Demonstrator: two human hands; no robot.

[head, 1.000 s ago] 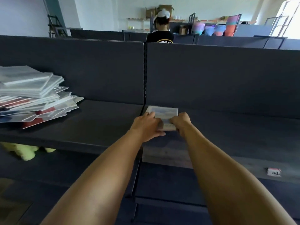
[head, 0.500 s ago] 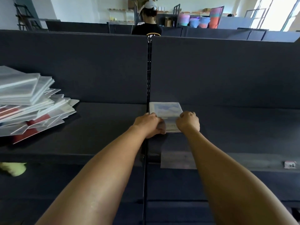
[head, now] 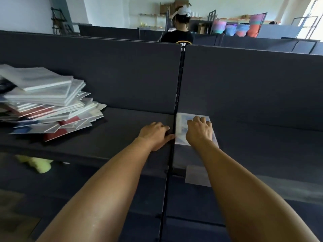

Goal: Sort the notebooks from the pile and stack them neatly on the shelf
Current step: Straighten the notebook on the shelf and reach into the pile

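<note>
At the shelf's (head: 122, 137) left end sits the pile of notebooks (head: 49, 102) — loose, fanned, leaning. Near the middle seam, the left hand (head: 154, 135) rests on the shelf, fingers loosely curled, holding nothing. Just right of the seam lies a pale notebook (head: 181, 130) — the right hand (head: 200, 131) presses on top, fingers bent over its cover.

The pile (head: 47, 103) lies on the shelf (head: 122, 130), far left. A notebook (head: 181, 130) lies right of the divider (head: 179, 95). The right hand (head: 200, 131) rests on it; the left hand (head: 153, 135) lies just left of it.
</note>
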